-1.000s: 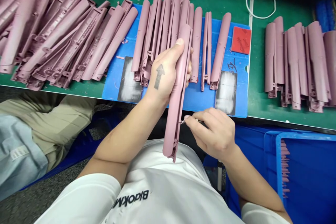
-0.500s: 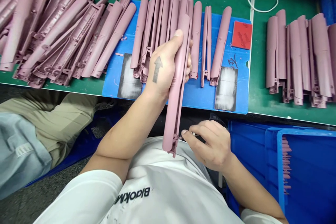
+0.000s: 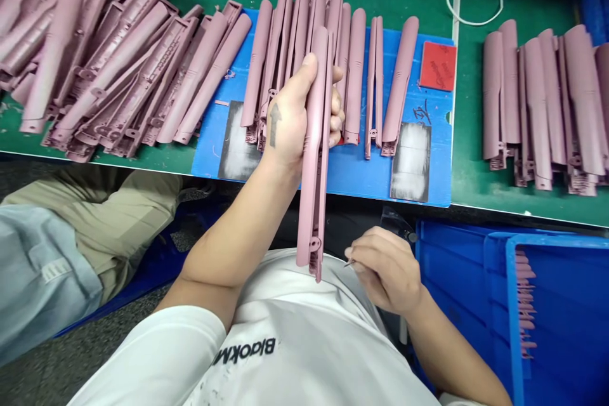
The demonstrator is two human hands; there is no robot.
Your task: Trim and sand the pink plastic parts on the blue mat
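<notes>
Across the upper half of the frame runs a green table (image 3: 467, 139), the broadest thing in view. At lower right stands a blue bin (image 3: 566, 304), with a stack of pink edges along its inner left side. A blue board (image 3: 352, 171) lies over the table's front edge at top centre, perhaps to keep the pink pieces off the hard surface. At upper left is a loose pile of pink pieces (image 3: 118, 63), lying at mixed angles, some hollow side up. The pink cases on the board (image 3: 354, 76) lie side by side, roughly lengthwise, likely so each can be picked up singly; more pink cases at right (image 3: 537, 108) lie in similar order.

Mid-frame, the pink case (image 3: 308, 203) hangs in front of the table edge, its lower end over the white shirt. The left hand (image 3: 290, 114) is closed firmly round its upper part, thumb along the front, fingers wrapped round the right side. Its slit faces right, probably to give the other hand a clear approach. The right hand (image 3: 387, 266), just beside the case's lower end but not touching it, pinches a small pointed tool (image 3: 349, 262) between thumb and fingertips; most of the tool is hidden.
</notes>
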